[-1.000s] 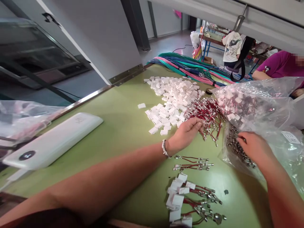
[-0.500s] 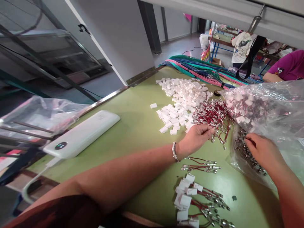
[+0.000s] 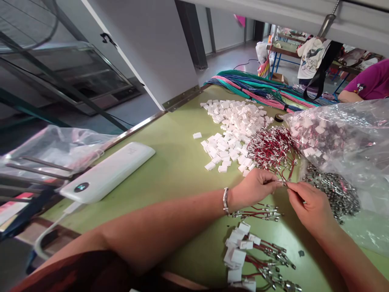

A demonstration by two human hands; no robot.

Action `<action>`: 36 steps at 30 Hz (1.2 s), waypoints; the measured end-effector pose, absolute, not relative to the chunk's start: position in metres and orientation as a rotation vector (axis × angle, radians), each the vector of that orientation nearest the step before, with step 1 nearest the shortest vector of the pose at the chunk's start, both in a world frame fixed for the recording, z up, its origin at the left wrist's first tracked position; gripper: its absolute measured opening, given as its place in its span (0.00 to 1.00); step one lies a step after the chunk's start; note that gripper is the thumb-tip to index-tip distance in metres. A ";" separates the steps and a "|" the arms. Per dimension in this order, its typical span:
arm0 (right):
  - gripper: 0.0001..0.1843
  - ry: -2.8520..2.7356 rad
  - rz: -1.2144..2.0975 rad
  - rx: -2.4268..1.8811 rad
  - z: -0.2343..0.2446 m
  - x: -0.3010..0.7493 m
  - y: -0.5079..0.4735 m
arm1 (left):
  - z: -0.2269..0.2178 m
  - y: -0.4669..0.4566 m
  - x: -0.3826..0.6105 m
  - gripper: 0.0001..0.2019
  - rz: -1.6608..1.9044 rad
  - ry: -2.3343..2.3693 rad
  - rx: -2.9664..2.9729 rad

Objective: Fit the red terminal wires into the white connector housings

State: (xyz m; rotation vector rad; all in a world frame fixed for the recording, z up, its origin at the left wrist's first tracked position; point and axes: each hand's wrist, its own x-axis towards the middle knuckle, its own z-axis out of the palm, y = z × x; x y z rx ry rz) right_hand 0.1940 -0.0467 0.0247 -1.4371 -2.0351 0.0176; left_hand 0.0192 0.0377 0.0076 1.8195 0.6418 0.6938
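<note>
My left hand (image 3: 254, 190) is closed in a pinch on a short red wire with metal terminals (image 3: 283, 178). My right hand (image 3: 313, 205) meets it fingertip to fingertip, closed on a small metal piece at the wire's end; the fingers mostly hide that piece. Just beyond lies a heap of red wires with metal ends (image 3: 269, 148). To the right is a pile of small dark metal parts (image 3: 337, 190) in a clear bag. Below my left wrist several loose red wires (image 3: 261, 213) lie side by side. Nearer me are red wires with white connector housings (image 3: 235, 255).
White plastic housings (image 3: 237, 117) are heaped at the back of the green table (image 3: 173, 162). Behind them run bundled coloured cables (image 3: 243, 85). A white power bank (image 3: 112, 170) with a cable lies left. Clear plastic bags (image 3: 364, 142) fill the right side; beyond is a person's purple sleeve (image 3: 367, 81).
My right hand has come left from the dark metal parts to my left fingertips. My left hand has shifted slightly right and down, still pinching.
</note>
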 end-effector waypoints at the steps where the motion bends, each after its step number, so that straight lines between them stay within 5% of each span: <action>1: 0.12 -2.043 0.046 -1.440 0.025 0.195 -0.047 | 0.007 0.039 0.018 0.12 0.701 0.636 1.901; 8: 0.14 -2.148 0.492 -1.550 0.029 0.202 -0.053 | 0.007 0.041 0.005 0.12 0.738 0.254 2.774; 14: 0.13 -1.964 0.750 -1.689 0.025 0.187 -0.057 | 0.007 0.041 0.004 0.09 0.590 0.137 2.931; 23: 0.15 -1.886 0.170 -2.198 0.053 0.245 -0.040 | 0.006 0.039 0.010 0.18 0.588 0.403 2.881; 36: 0.14 -1.865 0.097 -2.453 0.021 0.251 -0.028 | 0.013 0.039 0.013 0.19 0.488 0.498 2.658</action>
